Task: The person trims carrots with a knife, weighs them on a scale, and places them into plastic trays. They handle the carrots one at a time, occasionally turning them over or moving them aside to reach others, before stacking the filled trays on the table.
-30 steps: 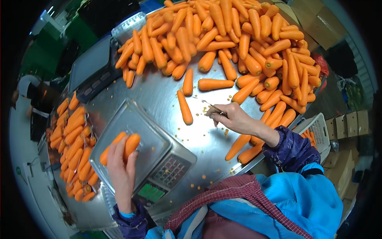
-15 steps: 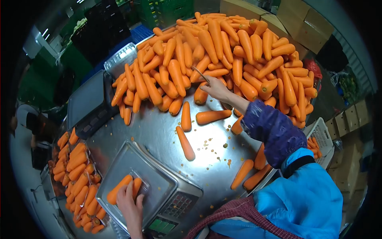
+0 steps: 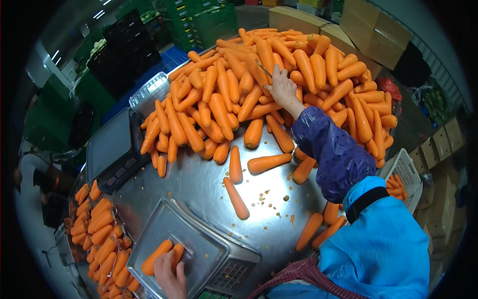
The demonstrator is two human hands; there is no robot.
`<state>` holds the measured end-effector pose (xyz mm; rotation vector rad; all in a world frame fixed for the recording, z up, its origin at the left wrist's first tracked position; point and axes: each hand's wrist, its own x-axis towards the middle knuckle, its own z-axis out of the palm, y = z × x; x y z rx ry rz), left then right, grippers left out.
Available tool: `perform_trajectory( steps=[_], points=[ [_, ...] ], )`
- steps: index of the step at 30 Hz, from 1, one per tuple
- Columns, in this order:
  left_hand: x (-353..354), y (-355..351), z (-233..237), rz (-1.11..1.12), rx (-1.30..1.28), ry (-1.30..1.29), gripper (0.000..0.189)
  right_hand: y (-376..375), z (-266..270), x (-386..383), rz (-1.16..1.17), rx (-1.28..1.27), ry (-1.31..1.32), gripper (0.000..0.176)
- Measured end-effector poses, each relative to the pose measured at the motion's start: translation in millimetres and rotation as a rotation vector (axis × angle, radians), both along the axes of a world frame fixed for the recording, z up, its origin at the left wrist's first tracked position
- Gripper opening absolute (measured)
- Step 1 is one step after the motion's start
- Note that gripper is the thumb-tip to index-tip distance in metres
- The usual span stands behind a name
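Observation:
My right hand (image 3: 283,88) reaches onto the large heap of carrots (image 3: 216,117), a small thin knife (image 3: 263,69) in its grip. Its fingertips are right beside a thick carrot (image 3: 256,74) on the heap. On the pan of a steel weighing scale (image 3: 211,249), my left hand (image 3: 169,275) curls its fingers over one carrot (image 3: 177,253). A second carrot (image 3: 156,258) lies alongside it on the pan. Several loose carrots, among them one slender carrot (image 3: 236,198), lie on the metal table (image 3: 204,182) between my hands.
Packed carrots (image 3: 105,234) fill the left side. A second, dark scale (image 3: 113,147) and clear plastic trays (image 3: 150,92) stand at the heap's left. Small trimmings dot the table. A white basket (image 3: 404,174) holds carrots at right; cardboard boxes (image 3: 376,32) stand behind.
My right hand has moved up and farther over the heap with the knife. A carrot now lies in front of the heap near where that hand was. My left hand stays at the scale.

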<state>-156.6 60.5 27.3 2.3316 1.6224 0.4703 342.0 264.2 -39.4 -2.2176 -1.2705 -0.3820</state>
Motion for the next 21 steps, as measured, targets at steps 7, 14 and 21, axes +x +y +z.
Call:
perform_trajectory(
  steps=[7,14,21],
  points=[
    [1.8,-3.1,4.2,-0.032,-0.010,0.036,0.032,-9.0,-2.0,8.3,0.045,-0.042,0.129,0.043],
    [12.9,-7.8,13.0,-0.056,0.020,-0.003,0.033,-60.9,21.6,-0.2,0.436,0.045,1.357,0.025],
    [31.9,-4.5,0.0,-0.045,-0.071,-0.330,0.038,-172.7,55.0,-84.1,0.859,-0.141,1.424,0.042]
  ],
)
